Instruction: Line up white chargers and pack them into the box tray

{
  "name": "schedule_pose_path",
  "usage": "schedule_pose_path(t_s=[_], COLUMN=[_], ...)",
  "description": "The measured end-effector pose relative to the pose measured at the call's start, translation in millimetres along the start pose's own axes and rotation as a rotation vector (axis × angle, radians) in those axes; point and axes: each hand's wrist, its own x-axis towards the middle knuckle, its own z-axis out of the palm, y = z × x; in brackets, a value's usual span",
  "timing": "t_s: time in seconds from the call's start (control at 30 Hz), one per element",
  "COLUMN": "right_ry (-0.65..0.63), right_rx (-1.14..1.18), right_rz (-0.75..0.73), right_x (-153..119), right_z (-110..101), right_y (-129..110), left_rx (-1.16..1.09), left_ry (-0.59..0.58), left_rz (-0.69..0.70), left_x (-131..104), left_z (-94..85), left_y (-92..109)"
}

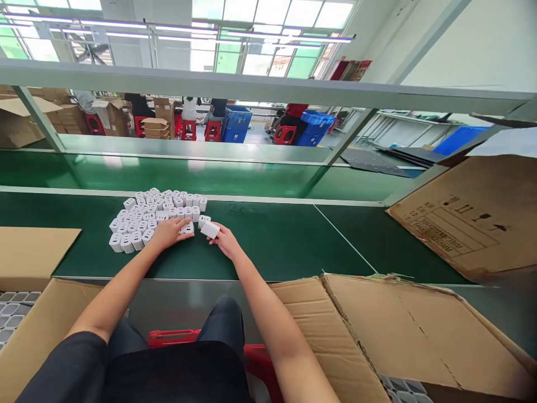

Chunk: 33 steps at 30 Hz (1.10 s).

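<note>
Pinching a white block (pixel 210 230) in your right hand (pixel 225 242), you have thumb and fingers closed on its right end, and the block lies at a slant to the right of the cluster. From this view you cannot tell whether its underside touches the counter (pixel 272 240). Just beyond it stands a single block (pixel 205 219), partly covered by the held one.

Your left hand (pixel 168 234) is palm down at the near right side of the cluster (pixel 138 224), fingers partly spread and slightly bent. They reach over a block (pixel 188 228) at the cluster's edge; whether they grip it, you cannot tell.

The cluster sits on the left half of the green counter, its blocks upright and packed side by side in uneven rows, many with a dark slot on top. To the right, a white line (pixel 344 238) runs slantwise across the green.

Near you on the left is an open carton (pixel 71 313) with rounded grey pieces (pixel 14 313) inside; near right, another carton (pixel 423 324) shows similar pieces (pixel 405 387) under its flap. A printed carton (pixel 474 218) leans at the far right. Under you is a red stool (pixel 174 337). Beyond the frame (pixel 251 84), people sit near blue bins (pixel 236 124).
</note>
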Motion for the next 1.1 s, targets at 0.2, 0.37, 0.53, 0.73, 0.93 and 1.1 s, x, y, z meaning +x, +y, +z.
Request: schedule_pose_path(t_s=[0.2,0.37,0.53,0.73,0.93,1.1], right_ry=[0.054,0.044,0.098,0.193,0.168,0.186], right_rx=[-0.049,-0.15,-0.324,-0.613,-0.828,-0.96], right_rz=[-0.082,-0.124,-0.238,-0.41,-0.458,-0.437], right_x=[2,8,17,35,26,11], right_z=[5,7,9,28,32,30], right_y=[7,7,10,13,13,2], left_rx=[0.106,0.153,0.176,0.192,0.187,0.184], left_ry=[-0.103,-0.132,-0.14,-0.117,-0.064,0.007], left_rz=[-0.012,-0.018,-0.005,0.004,0.032,0.031], left_x=[15,23,25,24,17,15], left_z=[2.5,4.1,4.0,3.1,4.7,6.1], left_y=[-8,-10,-11,-9,-7,7])
